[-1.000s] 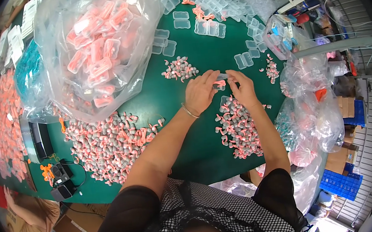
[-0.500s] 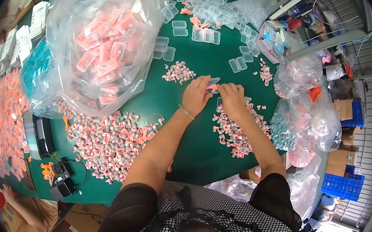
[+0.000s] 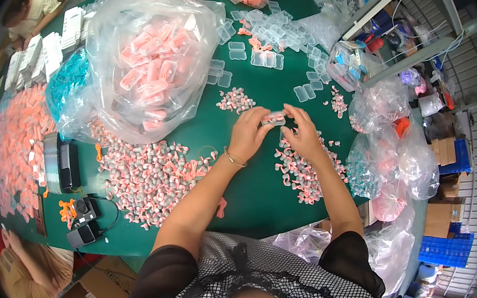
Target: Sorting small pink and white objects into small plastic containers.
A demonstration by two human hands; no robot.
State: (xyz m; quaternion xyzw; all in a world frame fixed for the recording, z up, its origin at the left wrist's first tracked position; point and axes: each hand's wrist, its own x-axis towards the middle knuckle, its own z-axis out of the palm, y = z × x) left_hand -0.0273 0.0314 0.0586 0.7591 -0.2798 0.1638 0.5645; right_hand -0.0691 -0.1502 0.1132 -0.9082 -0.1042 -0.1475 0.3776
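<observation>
Between my two hands is a small clear plastic case (image 3: 274,119) with pink and grey pieces inside; its lid looks closed. My left hand (image 3: 250,132) grips the case's left end between thumb and fingers. At the other end, the thumb and forefinger of my right hand (image 3: 303,134) sit around the case's edge. Just below my right hand lies a pile of pink-and-grey plug-like pieces (image 3: 300,177). A smaller heap of the same pieces (image 3: 235,100) is beyond my left hand, and a large pile (image 3: 145,183) spreads to the left of my left forearm.
A big clear bag (image 3: 179,91) of filled cases stands far left. Empty clear cases (image 3: 281,29) lie scattered at the back. Filled plastic bags (image 3: 383,150) line the right edge. Small black devices with a cable (image 3: 85,219) sit at left. Another person (image 3: 32,272) is at lower left.
The case, open between my hands earlier, now appears closed and is held level. My right hand's fingers have spread around its end. The whole view has shifted slightly.
</observation>
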